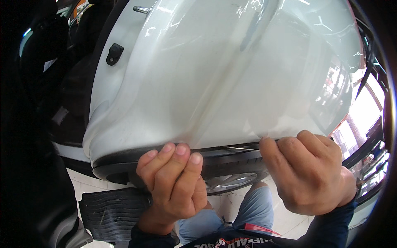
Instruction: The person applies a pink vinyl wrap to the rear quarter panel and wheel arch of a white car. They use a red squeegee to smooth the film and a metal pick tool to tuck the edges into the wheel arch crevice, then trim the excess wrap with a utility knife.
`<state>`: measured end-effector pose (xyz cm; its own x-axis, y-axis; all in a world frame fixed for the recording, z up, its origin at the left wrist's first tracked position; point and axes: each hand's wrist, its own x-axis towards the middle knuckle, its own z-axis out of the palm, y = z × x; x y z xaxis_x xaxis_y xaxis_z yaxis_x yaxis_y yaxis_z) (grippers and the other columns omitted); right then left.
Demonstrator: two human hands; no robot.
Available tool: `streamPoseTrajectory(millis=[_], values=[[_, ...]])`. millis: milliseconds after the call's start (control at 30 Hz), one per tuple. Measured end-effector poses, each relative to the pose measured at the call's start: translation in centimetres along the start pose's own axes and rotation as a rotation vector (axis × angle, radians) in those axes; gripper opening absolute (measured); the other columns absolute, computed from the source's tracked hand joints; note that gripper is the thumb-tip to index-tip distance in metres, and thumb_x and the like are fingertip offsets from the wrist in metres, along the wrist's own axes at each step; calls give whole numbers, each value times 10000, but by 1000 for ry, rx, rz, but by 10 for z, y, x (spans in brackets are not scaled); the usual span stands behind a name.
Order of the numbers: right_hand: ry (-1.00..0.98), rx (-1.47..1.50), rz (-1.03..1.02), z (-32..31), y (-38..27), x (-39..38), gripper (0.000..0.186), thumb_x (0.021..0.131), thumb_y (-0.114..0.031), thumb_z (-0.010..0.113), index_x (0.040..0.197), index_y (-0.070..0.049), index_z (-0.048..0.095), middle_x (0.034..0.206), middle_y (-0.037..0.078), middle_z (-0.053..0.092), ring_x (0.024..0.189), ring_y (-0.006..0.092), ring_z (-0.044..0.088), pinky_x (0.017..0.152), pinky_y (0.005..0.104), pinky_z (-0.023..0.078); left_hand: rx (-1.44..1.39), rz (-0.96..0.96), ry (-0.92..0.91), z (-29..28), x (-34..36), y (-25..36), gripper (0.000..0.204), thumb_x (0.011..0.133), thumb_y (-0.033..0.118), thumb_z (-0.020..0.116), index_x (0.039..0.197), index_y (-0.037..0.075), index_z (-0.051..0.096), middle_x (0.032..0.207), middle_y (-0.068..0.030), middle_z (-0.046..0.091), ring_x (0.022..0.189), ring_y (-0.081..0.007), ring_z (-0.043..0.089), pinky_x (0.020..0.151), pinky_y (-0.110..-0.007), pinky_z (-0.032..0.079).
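Observation:
A white car's rear fender point(178, 82) fills the middle of the view, its lower edge bordered by black wheel arch trim point(120, 156). At the trim's middle, my left hand point(175, 177) is closed, fingertips bent over its edge against the fender; the palm side is hidden. My right hand point(308, 173) is closed in a pinch further right along the same edge. A thin pale strand, like a wire or cord point(244, 148), runs along the trim and disappears under my right fingers. Below the trim show the tire and its silver wheel point(231, 182).
At the left lies the open door area with a dark interior point(70, 95); a black rubber bumper stop point(114, 54) and a metal striker point(141, 9) sit on the door frame. A ribbed black mat point(113, 215) rests on the tiled floor point(289, 219).

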<state>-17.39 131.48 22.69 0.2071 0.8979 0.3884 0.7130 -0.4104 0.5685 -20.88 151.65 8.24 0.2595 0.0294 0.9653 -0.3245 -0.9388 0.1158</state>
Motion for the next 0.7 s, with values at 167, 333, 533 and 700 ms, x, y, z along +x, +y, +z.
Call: streamPoseTrajectory(millis=[167, 333, 533, 700], values=[[-170, 27, -3, -11, -1, 20, 432, 585, -109, 704, 988, 39, 651, 712, 58, 511, 571, 134, 455, 481, 303, 367, -20, 1, 6, 0, 3, 0, 268, 863, 44, 602, 1117, 43, 689, 1180, -126, 643, 1137, -285, 571, 1030, -457, 380], [-148, -13, -30, -12, 0, 16, 409, 596, -94, 713, 979, 34, 647, 705, 56, 502, 585, 137, 452, 490, 306, 352, 1, 0, 31, 2, 4, -3, 251, 851, 48, 608, 1084, 36, 700, 1153, -128, 658, 1123, -285, 577, 1015, -452, 388], [10, -78, 6, -3, -3, -3, 420, 602, -71, 717, 1000, 47, 652, 695, 53, 496, 587, 139, 449, 492, 308, 335, -38, 15, 2, 3, 2, -3, 268, 902, 32, 538, 1148, 16, 644, 1198, -158, 634, 1157, -325, 562, 1040, -506, 377], [-26, -26, -7, -4, -2, 1, 441, 590, -98, 716, 1004, 43, 654, 703, 47, 488, 585, 142, 448, 485, 306, 339, -16, 11, -12, 1, 1, -1, 268, 901, 31, 540, 1148, 21, 644, 1211, -156, 634, 1163, -327, 561, 1038, -507, 380]])
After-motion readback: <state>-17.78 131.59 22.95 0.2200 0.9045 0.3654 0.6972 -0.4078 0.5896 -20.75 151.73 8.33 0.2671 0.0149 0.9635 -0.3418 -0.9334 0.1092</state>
